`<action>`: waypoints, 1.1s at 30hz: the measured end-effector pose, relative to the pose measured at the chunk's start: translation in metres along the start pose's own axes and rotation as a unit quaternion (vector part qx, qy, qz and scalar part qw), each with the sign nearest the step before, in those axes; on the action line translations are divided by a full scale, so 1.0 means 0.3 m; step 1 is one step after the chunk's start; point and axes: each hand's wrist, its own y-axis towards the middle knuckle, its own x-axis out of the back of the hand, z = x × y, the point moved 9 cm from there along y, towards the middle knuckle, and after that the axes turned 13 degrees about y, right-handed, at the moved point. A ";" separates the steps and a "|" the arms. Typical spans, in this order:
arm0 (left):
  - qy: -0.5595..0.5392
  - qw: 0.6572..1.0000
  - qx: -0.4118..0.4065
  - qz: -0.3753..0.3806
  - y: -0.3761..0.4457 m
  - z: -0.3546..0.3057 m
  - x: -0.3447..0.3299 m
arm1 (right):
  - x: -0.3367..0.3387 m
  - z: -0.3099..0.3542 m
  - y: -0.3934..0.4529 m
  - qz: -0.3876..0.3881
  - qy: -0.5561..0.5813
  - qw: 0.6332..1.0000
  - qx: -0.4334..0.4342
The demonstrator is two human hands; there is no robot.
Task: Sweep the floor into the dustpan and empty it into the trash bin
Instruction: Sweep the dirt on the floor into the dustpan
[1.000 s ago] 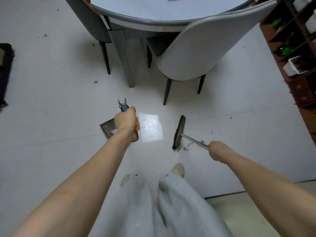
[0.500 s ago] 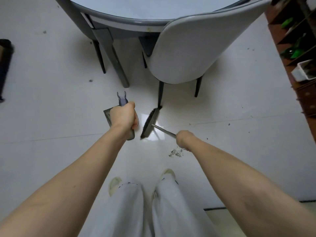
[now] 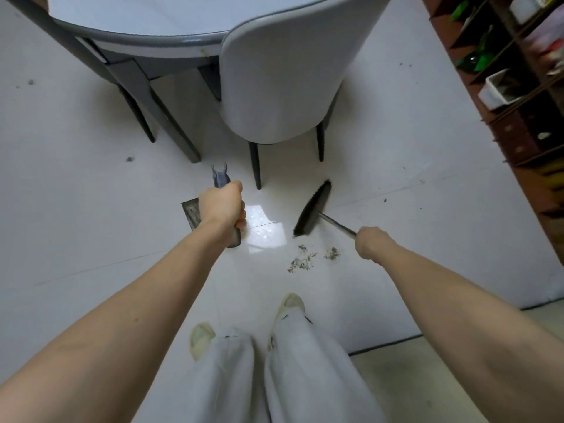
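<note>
Left hand (image 3: 222, 206) fisted round dustpan handle (image 3: 220, 178); dustpan (image 3: 191, 212) mostly hidden under wrist, left of glare patch. Debris pile (image 3: 305, 260) on floor (image 3: 76, 209), near side of broom head (image 3: 313, 209), between hands, closer to right hand. Broom head long axis runs near-left to far-right. Right hand (image 3: 370, 244) gripping broom stick (image 3: 337, 223). Judgement: sweep must go leftward across pale glossy tile toward pan. Table (image 3: 137, 19), chair (image 3: 283, 74) far; shelves (image 3: 518, 71) right. No bin visible.
</note>
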 end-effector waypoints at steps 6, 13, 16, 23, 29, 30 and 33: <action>0.030 0.999 -0.011 0.035 -0.046 0.009 -0.041 | -0.076 -0.023 -0.132 0.016 -0.048 0.997 0.063; 0.060 0.995 -0.047 0.071 -0.112 0.034 -0.026 | -0.452 0.094 -0.306 0.096 -0.101 0.979 0.149; 0.079 0.992 -0.062 0.083 -0.136 0.080 0.008 | -0.604 0.124 -0.381 0.098 -0.093 0.981 0.141; 0.108 0.985 -0.088 0.106 -0.184 0.193 0.070 | -0.703 0.069 -0.441 0.075 -0.133 0.987 0.059; 0.117 0.983 -0.079 0.115 -0.238 0.260 0.058 | -0.572 -0.114 -0.429 0.027 -0.137 0.990 -0.011; 0.106 0.985 -0.073 0.112 -0.236 0.263 0.064 | -0.542 -0.141 -0.423 0.017 -0.136 0.990 -0.022; 0.088 0.989 -0.065 0.102 -0.224 0.247 0.064 | -0.438 -0.198 -0.404 -0.021 -0.129 0.991 -0.035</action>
